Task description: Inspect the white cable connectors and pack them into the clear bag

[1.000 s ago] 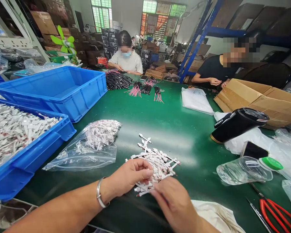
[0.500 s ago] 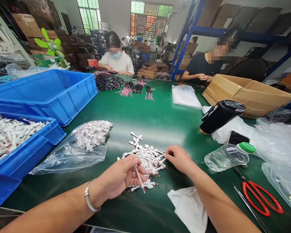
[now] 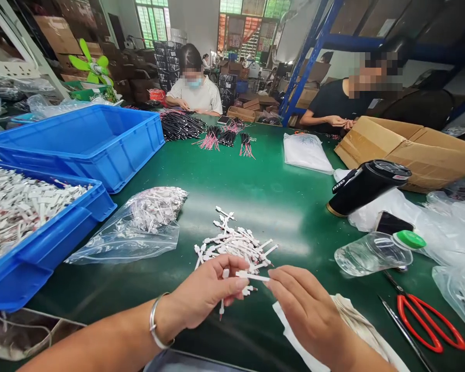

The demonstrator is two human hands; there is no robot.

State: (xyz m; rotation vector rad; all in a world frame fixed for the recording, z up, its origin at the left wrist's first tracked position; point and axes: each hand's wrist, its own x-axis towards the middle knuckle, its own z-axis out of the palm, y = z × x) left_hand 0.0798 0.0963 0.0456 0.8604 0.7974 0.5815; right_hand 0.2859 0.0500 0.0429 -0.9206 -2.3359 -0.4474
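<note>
Right hand has come away from the pile, down and left, and now sits just beside the left hand. Its grip is closed, pinching one end of a white-capped wire. That wire's long axis lies almost level, running left to right, and its free end points at the left hand, so the right hand holds it and the left is just beside it. The left grip is also closed, on a second wire hanging nearly upright. A loose pile of wires lies just beyond both hands on the green tabletop. Left of it are a clear plastic bag of wires and a blue crate; right of it, red scissors. Two co-workers sit at the far side.
</note>
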